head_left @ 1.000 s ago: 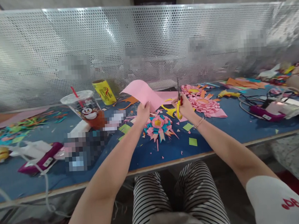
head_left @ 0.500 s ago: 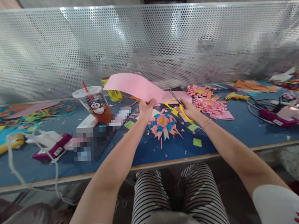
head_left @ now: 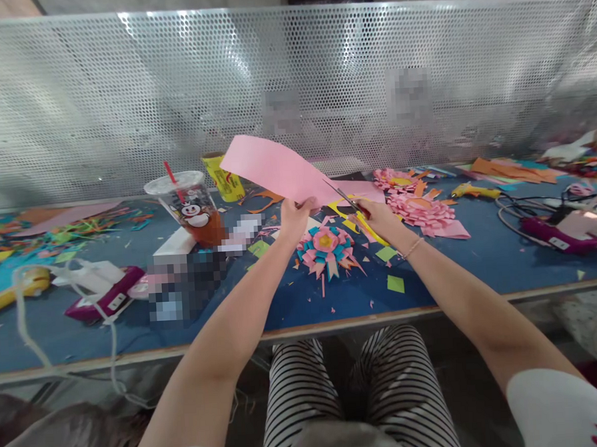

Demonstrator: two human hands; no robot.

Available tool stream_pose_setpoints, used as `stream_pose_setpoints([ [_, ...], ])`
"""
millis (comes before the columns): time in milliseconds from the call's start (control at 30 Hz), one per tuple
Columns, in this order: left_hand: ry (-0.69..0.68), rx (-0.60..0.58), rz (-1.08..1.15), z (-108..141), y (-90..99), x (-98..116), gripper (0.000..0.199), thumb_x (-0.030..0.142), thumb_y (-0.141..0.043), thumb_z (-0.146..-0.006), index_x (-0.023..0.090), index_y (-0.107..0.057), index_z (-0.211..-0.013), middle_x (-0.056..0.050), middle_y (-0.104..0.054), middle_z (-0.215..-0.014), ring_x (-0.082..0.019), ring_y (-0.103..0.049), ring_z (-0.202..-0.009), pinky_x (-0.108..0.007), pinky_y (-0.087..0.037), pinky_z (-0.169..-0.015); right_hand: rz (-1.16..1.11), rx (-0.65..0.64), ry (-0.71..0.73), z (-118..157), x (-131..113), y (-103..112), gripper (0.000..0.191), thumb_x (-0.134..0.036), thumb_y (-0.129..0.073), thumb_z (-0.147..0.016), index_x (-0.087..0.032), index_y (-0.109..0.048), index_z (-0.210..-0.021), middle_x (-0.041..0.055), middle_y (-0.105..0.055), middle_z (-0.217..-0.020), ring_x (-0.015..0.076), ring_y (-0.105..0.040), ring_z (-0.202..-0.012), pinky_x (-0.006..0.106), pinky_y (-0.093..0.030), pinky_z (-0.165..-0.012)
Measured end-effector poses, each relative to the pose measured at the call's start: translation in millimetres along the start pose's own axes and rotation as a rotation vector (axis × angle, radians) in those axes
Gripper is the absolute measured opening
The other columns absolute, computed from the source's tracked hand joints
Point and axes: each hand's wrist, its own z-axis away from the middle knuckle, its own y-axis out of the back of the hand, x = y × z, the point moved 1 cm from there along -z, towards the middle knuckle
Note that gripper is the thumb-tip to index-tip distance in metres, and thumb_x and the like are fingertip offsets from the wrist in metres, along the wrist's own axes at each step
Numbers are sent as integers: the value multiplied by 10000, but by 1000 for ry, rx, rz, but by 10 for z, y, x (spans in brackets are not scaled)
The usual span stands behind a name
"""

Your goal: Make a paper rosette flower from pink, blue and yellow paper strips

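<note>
A wide strip of pink paper [head_left: 275, 164] is pinched at its lower edge by my left hand [head_left: 295, 217], its free end curving up to the left. My right hand [head_left: 375, 218] grips a pair of scissors [head_left: 346, 197] with yellow handles. The blades point up and left and lie at the paper, just right of my left hand. Below both hands, a pink and blue paper flower [head_left: 326, 249] rests on the blue table [head_left: 303, 310]. Fluffy pink paper flowers [head_left: 421, 212] lie to the right of my right hand.
A plastic drink cup [head_left: 192, 212] and a yellow container [head_left: 225, 177] stand at left. Purple power strips [head_left: 105, 294] with cables sit on both sides. A yellow glue gun [head_left: 474, 191] lies at right. Paper scraps [head_left: 395, 284] are scattered about. A perforated metal screen [head_left: 320, 69] backs the table.
The pink strip's free end has shifted right and slightly up. The scissors have moved a little against the paper, and my left hand has moved slightly right.
</note>
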Motion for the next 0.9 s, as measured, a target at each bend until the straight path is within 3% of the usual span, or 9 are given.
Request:
stream_pose_setpoints([
  [367,7,-67,-68,-16,1,-29,255,259,-679,-659,78,-620,-829,-62,-677,-737,-188,-662,-640,-345,-581,-661,-12,-6,16,-13,8,13,443,-534,-475,-858,-138,-611,-1002,115,-653,-884,214,-591,-814,278,-404,-690],
  [900,2,-94,-62,-14,-1,-21,223,229,-665,-666,86,-629,-833,-51,-677,-739,-171,-655,-616,-338,-583,-670,-37,7,17,-3,17,1,375,-481,-521,-841,-151,-616,-992,99,-658,-891,210,-601,-825,280,-419,-725],
])
